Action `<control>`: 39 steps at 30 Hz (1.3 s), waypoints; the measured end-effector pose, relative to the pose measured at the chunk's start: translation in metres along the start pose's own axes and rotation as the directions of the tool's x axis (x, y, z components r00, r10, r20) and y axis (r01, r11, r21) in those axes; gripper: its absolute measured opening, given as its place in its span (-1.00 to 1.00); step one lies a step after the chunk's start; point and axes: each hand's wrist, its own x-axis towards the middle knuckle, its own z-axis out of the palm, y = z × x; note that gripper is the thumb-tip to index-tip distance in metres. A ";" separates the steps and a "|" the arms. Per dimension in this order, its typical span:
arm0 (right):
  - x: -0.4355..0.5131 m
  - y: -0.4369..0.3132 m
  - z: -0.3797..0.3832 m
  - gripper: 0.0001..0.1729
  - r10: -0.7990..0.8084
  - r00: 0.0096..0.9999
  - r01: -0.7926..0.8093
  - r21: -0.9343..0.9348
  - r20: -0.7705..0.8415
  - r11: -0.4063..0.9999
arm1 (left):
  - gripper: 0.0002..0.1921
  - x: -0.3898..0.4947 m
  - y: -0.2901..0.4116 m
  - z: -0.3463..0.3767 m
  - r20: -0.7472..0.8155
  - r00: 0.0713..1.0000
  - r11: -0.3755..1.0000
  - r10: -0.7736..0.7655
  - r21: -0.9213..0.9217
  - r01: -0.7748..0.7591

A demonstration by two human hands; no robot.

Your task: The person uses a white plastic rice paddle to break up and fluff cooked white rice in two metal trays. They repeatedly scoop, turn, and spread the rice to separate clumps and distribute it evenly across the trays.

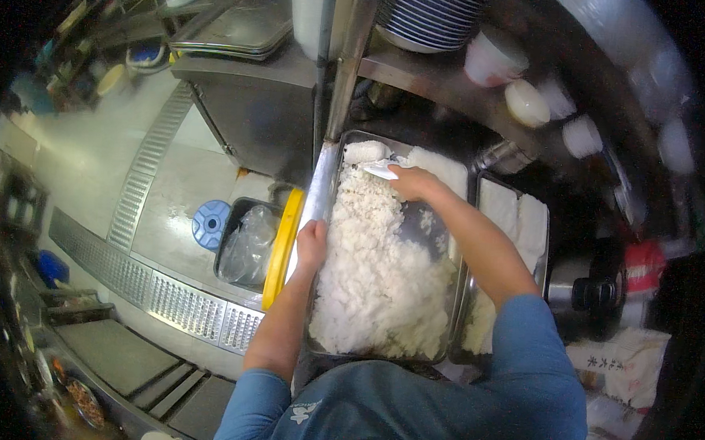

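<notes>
My right hand [414, 182] holds a white flat utensil [381, 169], perhaps a rice paddle, at the far end of a large metal tray [426, 239]. Loose white cooked rice [379, 287] is heaped over the tray's near and left parts. At its far left corner lies a rounded block of packed rice [365, 152]. A longer packed slab [439, 171] lines the right side. My left hand [311, 242] is curled at the tray's left rim, beside the steel counter edge [318, 185]; its fingertips are partly hidden.
A second tray with rice slabs [511, 219] stands to the right. Stacked plates [432, 15] and bowls [495, 57] fill the shelf above. A metal post [347, 64] rises beyond the counter. Left and below are a yellow-rimmed bin [283, 246] and a drain grate [187, 301].
</notes>
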 end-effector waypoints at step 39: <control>0.036 -0.011 0.027 -0.40 0.042 0.996 -0.038 0.050 -0.079 0.998 | -0.67 0.000 0.002 -0.002 -0.002 1.000 0.999 0.026 0.039 -0.026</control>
